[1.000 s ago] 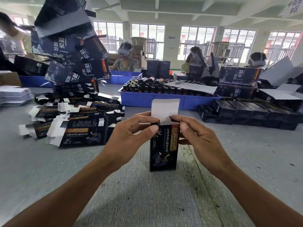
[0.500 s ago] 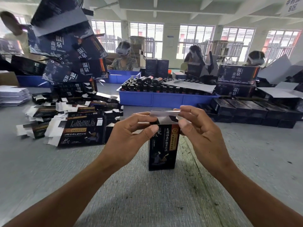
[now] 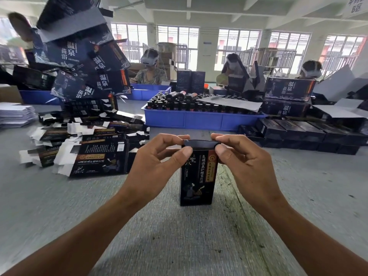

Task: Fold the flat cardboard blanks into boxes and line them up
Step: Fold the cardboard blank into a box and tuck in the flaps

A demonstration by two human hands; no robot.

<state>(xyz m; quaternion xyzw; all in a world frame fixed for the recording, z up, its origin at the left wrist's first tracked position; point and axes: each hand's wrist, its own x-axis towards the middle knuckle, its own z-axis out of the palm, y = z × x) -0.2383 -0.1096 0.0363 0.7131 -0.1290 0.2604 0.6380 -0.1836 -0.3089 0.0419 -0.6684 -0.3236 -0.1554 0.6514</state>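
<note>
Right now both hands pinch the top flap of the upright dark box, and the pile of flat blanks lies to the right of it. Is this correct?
Not quite. In the head view the left hand and right hand do pinch the top flap of the upright box, but the pile of flat blanks lies to its left.

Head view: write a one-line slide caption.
Both hands, left and right, pinch the top flap of an upright black box on the grey table, flat blanks piled at left.
</note>
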